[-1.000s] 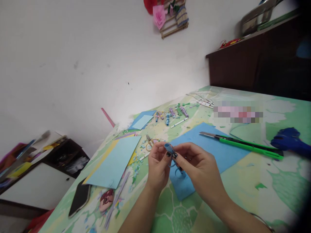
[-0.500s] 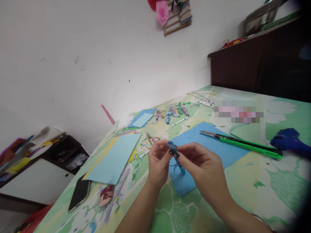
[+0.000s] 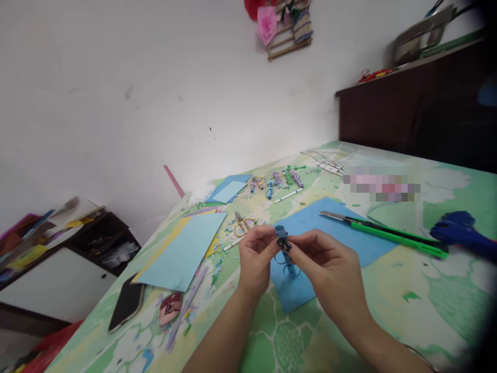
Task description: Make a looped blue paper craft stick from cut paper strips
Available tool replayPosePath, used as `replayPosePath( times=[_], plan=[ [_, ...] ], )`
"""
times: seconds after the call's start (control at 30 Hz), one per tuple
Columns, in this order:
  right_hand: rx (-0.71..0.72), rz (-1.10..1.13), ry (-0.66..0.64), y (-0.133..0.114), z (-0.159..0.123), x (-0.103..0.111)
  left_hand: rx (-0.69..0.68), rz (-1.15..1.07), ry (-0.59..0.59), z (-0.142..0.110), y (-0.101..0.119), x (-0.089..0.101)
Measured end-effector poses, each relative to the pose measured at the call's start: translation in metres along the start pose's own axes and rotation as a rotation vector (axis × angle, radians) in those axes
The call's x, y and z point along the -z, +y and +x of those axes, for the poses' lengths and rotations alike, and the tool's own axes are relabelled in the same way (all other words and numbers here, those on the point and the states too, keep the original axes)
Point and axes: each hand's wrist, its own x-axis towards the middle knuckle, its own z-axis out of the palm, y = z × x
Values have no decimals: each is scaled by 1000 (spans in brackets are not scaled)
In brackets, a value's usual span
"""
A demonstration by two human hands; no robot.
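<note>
Between my two hands a small blue paper roll (image 3: 280, 231) stands nearly upright, with thin curled strips looping out below the fingers. My left hand (image 3: 257, 254) pinches it from the left, thumb and fingertips closed. From the right, my right hand (image 3: 326, 256) grips the same roll, its thumb meeting the left thumb. The fingertips hide the roll's middle. Beneath lies a blue paper sheet (image 3: 353, 248) on the table. A green utility knife (image 3: 396, 238), blade out, rests across that sheet's right part. Small gold-handled scissors (image 3: 241, 224) lie just beyond my left hand.
Coloured paper sheets (image 3: 182, 254), a phone (image 3: 127, 303) and a pink bear-faced case (image 3: 170, 309) occupy the left side. Several finished-looking curled paper rolls (image 3: 270, 189) sit farther back near a white pen (image 3: 289, 195). A dark blue object (image 3: 460, 230) lies at right. Paper scraps are scattered about.
The blue paper roll has turned slightly more upright, its top end now showing more above my fingers. Both hands have shifted slightly right in view and keep their pinch.
</note>
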Motion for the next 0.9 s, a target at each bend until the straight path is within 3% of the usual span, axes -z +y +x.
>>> replayPosePath(
  times=[0.37,0.9],
  plan=[
    [-1,-10,15,-1,-1,0,13,-23,-4,-1,2,-1],
    [-85,49,3,4,2,9,-7,162,-22,1,0,2]
  ],
)
